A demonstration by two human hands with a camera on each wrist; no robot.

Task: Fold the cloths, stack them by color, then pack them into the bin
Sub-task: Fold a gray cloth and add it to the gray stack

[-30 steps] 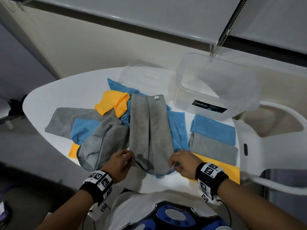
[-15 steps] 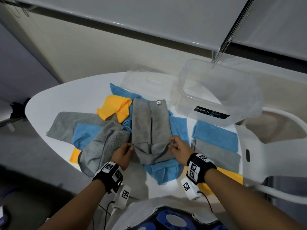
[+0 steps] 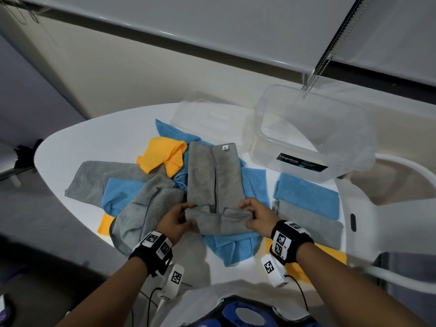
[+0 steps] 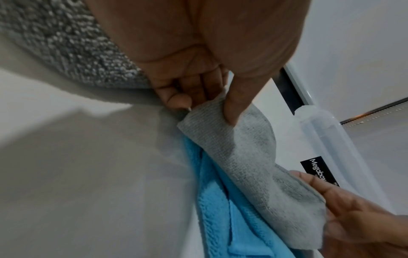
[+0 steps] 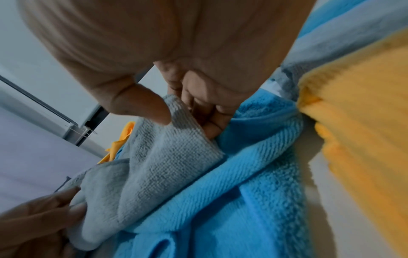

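Note:
A long grey cloth (image 3: pixel 213 178), folded into a narrow strip, lies on a blue cloth (image 3: pixel 236 246) in the middle of the white table (image 3: pixel 113 133). My left hand (image 3: pixel 179 219) pinches the left corner of its near end and my right hand (image 3: pixel 253 214) pinches the right corner, with that end lifted and turned over away from me. The left wrist view has thumb and fingers (image 4: pixel 232 111) pinching the grey cloth (image 4: pixel 243 157); the right wrist view has the thumb (image 5: pixel 152 108) on the grey cloth (image 5: pixel 159 165). The clear bin (image 3: pixel 309 138) stands at the back right.
Folded blue (image 3: pixel 306 197), grey (image 3: pixel 311 225) and orange (image 3: pixel 330 253) cloths lie in a row at the right. Loose grey (image 3: pixel 151 206), blue (image 3: pixel 118 194) and orange (image 3: pixel 162 154) cloths are heaped at the left. The clear lid (image 3: pixel 207 116) lies behind the pile.
Both hands have lifted the grey strip's near end off the table edge and carried it away from me, folding it over; the blue cloth underneath now shows at the front.

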